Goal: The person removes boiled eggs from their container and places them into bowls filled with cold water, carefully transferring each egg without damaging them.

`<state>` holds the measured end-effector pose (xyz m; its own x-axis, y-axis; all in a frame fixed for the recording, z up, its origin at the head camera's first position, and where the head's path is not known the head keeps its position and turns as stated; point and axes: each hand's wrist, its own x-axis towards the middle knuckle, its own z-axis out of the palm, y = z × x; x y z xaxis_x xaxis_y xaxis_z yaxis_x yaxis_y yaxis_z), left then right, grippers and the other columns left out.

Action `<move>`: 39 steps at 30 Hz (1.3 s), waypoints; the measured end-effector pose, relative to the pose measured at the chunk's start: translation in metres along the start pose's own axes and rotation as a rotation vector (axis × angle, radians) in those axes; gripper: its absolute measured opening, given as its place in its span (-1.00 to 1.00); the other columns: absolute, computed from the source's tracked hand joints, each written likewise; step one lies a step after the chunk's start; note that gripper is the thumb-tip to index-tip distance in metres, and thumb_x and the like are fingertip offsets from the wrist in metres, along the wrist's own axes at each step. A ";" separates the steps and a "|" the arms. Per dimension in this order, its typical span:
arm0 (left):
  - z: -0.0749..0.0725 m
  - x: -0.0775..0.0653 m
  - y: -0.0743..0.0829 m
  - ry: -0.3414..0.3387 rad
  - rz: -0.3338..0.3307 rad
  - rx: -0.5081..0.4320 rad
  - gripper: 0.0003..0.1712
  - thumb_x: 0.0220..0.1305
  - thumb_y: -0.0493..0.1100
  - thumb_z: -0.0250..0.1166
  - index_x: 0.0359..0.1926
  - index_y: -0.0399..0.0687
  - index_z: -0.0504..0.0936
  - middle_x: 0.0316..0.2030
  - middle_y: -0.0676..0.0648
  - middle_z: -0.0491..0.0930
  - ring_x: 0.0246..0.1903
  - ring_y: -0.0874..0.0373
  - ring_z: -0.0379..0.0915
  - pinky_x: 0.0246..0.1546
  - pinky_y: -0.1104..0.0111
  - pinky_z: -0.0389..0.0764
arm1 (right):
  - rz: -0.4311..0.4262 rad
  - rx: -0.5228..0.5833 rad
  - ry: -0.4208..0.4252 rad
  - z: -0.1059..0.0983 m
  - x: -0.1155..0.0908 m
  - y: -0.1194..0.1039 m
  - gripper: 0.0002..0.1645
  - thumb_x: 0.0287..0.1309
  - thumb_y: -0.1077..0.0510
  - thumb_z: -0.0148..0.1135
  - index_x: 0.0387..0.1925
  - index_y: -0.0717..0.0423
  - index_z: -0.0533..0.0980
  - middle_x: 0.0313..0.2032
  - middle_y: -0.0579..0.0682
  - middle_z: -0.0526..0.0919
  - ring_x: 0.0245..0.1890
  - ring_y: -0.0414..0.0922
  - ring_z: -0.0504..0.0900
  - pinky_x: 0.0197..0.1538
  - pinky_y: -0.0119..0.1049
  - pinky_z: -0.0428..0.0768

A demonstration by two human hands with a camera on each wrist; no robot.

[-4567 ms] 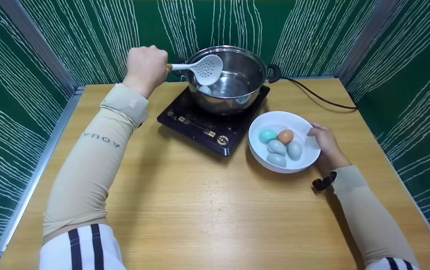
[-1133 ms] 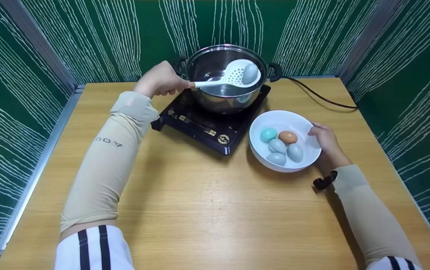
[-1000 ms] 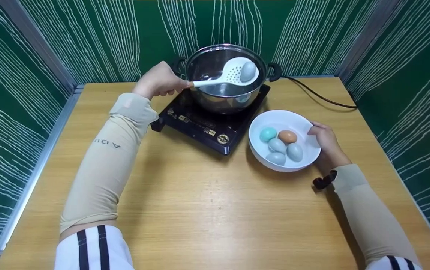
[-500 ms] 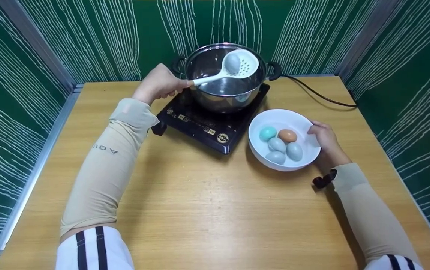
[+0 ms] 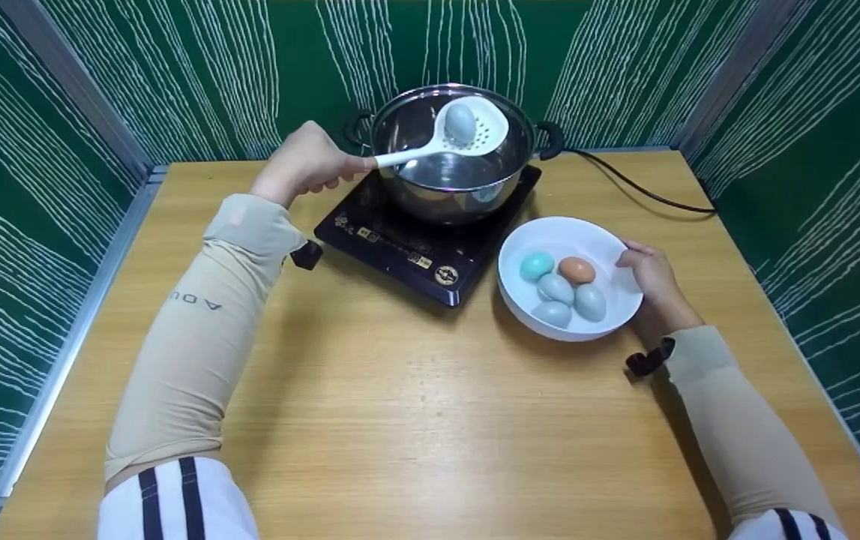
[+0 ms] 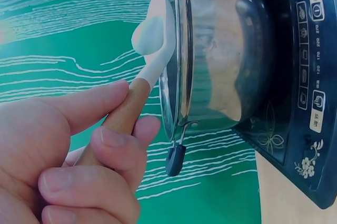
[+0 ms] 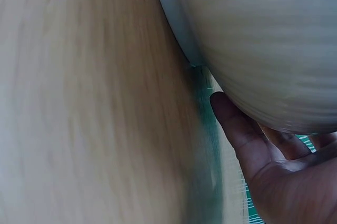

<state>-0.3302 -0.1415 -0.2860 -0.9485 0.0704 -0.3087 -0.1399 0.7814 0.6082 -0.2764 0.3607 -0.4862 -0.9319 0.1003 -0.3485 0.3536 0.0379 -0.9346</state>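
My left hand (image 5: 311,163) grips the wooden handle (image 6: 126,109) of a white slotted spoon (image 5: 488,133). A pale blue egg (image 5: 461,124) lies in the spoon's head, above the opening of a steel pot (image 5: 448,202). In the left wrist view the fingers curl round that handle, and the egg (image 6: 149,36) shows side-on. My right hand (image 5: 653,281) holds the right rim of a white bowl (image 5: 519,238), its thumb over the edge. Inside the bowl lie a turquoise egg (image 5: 537,265), a brown egg (image 5: 576,270) and several pale blue eggs (image 5: 590,302). The right wrist view shows the bowl's outside (image 7: 274,45) against the fingers.
The pot stands on a black induction cooker (image 5: 407,259), with black side handles (image 5: 549,140). A black cord (image 5: 639,190) runs right across the wooden table (image 5: 430,420). Green walls with white streaks (image 5: 310,67) enclose the back and sides.
The spoon came up out of the pot with an egg on it. The egg rolled from the far side of its head towards the handle side. The right hand and bowl stayed put.
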 end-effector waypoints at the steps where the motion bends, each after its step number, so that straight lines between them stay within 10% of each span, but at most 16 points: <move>1: -0.001 -0.001 -0.001 -0.002 0.002 -0.002 -0.52 0.40 0.28 0.47 -0.12 -0.05 0.78 -0.56 0.12 0.55 -0.62 0.25 0.26 -0.57 0.39 0.26 | 0.003 0.012 -0.001 0.000 0.000 0.000 -0.18 0.45 0.31 -0.07 0.70 0.17 0.15 0.71 0.09 0.12 0.69 -0.05 0.18 0.64 -0.30 0.24; 17: -0.010 -0.019 -0.013 -0.004 0.040 0.010 -0.47 0.40 0.31 0.45 -0.12 -0.09 0.82 -0.59 0.12 0.55 -0.63 0.22 0.25 -0.58 0.39 0.26 | 0.007 -0.022 -0.010 -0.001 0.001 0.003 -0.16 0.46 0.29 -0.09 0.72 0.13 0.06 0.73 0.05 0.03 0.75 -0.02 0.02 0.72 -0.16 0.07; 28: -0.011 -0.027 -0.017 -0.022 0.057 0.001 -0.50 0.41 0.27 0.46 -0.14 -0.09 0.82 -0.58 0.10 0.54 -0.65 0.22 0.21 -0.58 0.39 0.23 | -0.049 -0.042 0.013 -0.001 0.000 0.004 -0.18 0.43 0.31 -0.06 0.68 0.26 0.14 0.69 0.18 0.13 0.46 -0.20 0.41 0.27 -0.58 0.51; 39: -0.013 -0.035 -0.021 -0.043 0.060 0.001 -0.44 0.34 0.32 0.51 -0.19 -0.12 0.82 -0.61 0.10 0.52 -0.68 0.23 0.20 -0.62 0.39 0.22 | -0.017 -0.080 -0.001 -0.003 0.000 0.001 -0.18 0.46 0.29 -0.09 0.70 0.19 0.10 0.72 0.11 0.06 0.72 0.01 0.11 0.68 -0.25 0.19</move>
<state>-0.2978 -0.1684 -0.2779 -0.9420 0.1443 -0.3029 -0.0827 0.7753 0.6262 -0.2762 0.3633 -0.4870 -0.9380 0.0975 -0.3327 0.3429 0.1188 -0.9318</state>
